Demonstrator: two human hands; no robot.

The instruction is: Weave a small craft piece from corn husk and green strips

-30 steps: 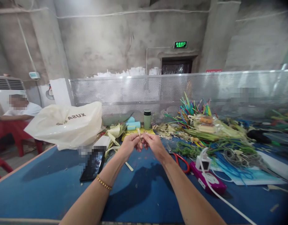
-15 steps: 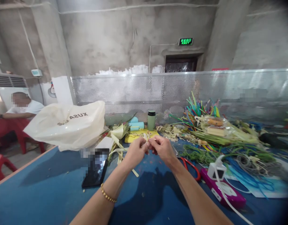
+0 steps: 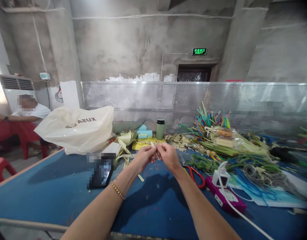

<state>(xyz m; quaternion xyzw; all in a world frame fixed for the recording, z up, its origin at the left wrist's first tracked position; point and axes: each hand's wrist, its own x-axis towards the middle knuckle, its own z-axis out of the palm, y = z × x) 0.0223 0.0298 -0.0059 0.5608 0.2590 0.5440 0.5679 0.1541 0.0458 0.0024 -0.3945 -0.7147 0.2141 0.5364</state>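
Observation:
Over the blue table (image 3: 68, 200), my left hand (image 3: 144, 158) and my right hand (image 3: 169, 157) meet with their fingers pinched together. Between the fingertips shows a thin pale strip (image 3: 152, 144), likely plant husk; its lower part is mostly hidden by the fingers. Just beyond the hands lies a yellow sheet (image 3: 140, 145) with small pale scraps on it. Pale dried husk leaves (image 3: 124, 143) are left of my left hand. Red-handled scissors (image 3: 197, 178) rest right of my right wrist.
A dark-screened tablet (image 3: 103, 173) and a white plastic bag (image 3: 77, 128) occupy the left. Behind stand a green bottle (image 3: 160, 130) and light-blue rolls (image 3: 145, 134). Right are green cords (image 3: 205, 163), a purple power strip (image 3: 227, 196) and coloured stems (image 3: 210, 116). A person (image 3: 31, 111) sits far left.
The view has tilted up and shifted slightly. Both hands remain together around the pale strip, with the fingers slightly rearranged. The objects on the table stay in place.

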